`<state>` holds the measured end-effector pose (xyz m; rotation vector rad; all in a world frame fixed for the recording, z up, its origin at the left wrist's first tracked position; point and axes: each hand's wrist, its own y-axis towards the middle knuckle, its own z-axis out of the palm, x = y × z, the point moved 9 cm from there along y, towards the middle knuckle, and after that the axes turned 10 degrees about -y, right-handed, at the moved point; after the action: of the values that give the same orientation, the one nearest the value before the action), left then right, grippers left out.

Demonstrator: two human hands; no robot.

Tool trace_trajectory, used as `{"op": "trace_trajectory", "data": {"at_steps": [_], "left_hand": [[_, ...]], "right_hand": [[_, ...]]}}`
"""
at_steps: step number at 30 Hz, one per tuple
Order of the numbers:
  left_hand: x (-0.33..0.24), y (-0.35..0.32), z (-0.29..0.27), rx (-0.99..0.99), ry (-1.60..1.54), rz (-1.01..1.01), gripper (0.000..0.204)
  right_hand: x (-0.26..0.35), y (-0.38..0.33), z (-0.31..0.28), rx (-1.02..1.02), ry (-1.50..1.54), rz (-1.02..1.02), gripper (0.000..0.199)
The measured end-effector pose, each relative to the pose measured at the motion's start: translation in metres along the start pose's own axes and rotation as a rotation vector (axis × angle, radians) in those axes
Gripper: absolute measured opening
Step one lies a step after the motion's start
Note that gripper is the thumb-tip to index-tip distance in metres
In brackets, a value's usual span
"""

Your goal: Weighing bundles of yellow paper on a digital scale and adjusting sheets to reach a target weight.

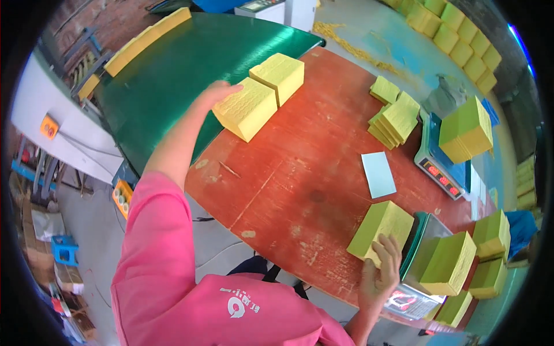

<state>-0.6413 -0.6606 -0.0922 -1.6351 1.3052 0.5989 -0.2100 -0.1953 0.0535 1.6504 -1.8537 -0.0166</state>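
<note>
My left hand (219, 92) reaches to the far left, against the outer side of a stack of yellow paper (248, 109); most of its fingers are hidden behind the stack. A second yellow stack (278, 74) stands just beyond, close against the first. Near the front right, my right hand (381, 268) has its bent fingers and thumb on the near end of another yellow paper stack (378, 228). That stack is beside the near scale (416, 242), and whether it is lifted I cannot tell. Another yellow stack (450, 264) rests on this scale's plate.
The red tabletop (288, 179) meets a green conveyor belt (167, 75) at the left. A white sheet (378, 175) and loose yellow bundles (398, 118) lie to the right. A far scale (433, 164) bears a yellow stack (466, 131). More yellow stacks (490, 236) crowd the right edge.
</note>
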Motion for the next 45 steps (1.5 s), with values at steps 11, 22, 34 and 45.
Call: {"op": "trace_trajectory", "data": {"at_steps": [11,22,34,45], "left_hand": [[-0.049,-0.141,0.228,1.06,0.392,0.309,0.06],[-0.033,-0.303,0.175,0.038,-0.009,0.869,0.045],[0.162,-0.415,0.296,0.051,-1.473,-0.212,0.075],[0.132,-0.465,0.299,0.125,-1.183,-0.051,0.069]], "right_hand": [[0.064,0.017,0.086,0.273,0.154,-0.03,0.044],[0.034,-0.025,0.148,0.612,0.113,-0.026,0.059],[0.022,-0.067,0.137,0.427,0.143,-0.104,0.054],[0.017,-0.107,0.114,0.39,0.197,-0.114,0.053]]}}
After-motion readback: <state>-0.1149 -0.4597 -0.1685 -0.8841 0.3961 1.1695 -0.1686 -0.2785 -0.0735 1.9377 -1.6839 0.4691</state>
